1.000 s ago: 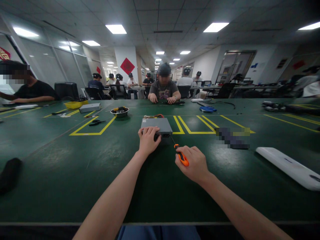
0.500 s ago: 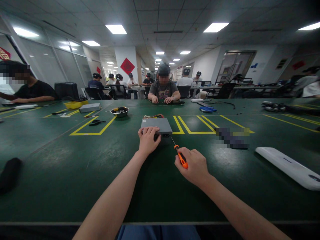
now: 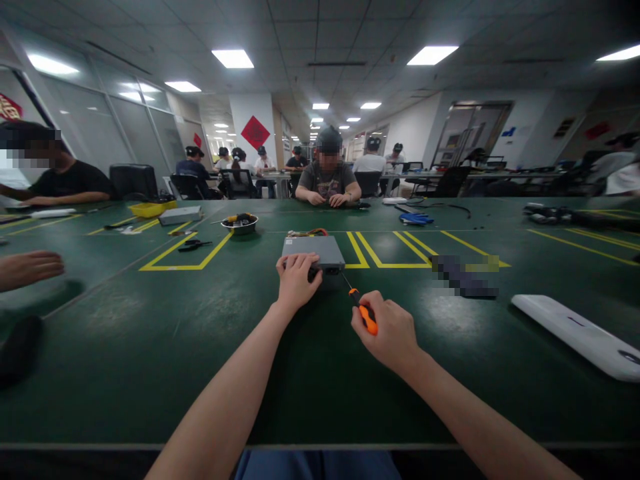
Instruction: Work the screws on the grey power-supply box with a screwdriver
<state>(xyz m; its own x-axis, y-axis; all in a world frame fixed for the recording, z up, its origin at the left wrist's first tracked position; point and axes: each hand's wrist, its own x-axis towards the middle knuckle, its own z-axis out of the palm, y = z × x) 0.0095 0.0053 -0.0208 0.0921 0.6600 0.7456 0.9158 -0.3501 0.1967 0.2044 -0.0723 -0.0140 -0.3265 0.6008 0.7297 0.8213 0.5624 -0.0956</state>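
A grey metal power supply unit (image 3: 323,248) lies on the green table, with coloured wires showing at its far side. My left hand (image 3: 299,280) grips its near left part, fingers over the top and thumb at the front face. In my right hand (image 3: 387,328) is a screwdriver (image 3: 369,320) with an orange and black handle, its fingers closed round the grip. The screwdriver's thin shaft points up and left to the unit's near right corner; whether the tip sits in a screw is too small to tell.
On the green table (image 3: 200,373) stand a metal bowl (image 3: 239,225) with tools, a yellow tray (image 3: 150,209) and another grey box (image 3: 180,215). A white case (image 3: 575,333) lies at right, blue gloves (image 3: 416,219) farther back. Another person's hand (image 3: 30,269) reaches in at left.
Another person's hand has come in over the table at the left edge. My right hand and the screwdriver have shifted very slightly; my left hand and the unit stay in place.
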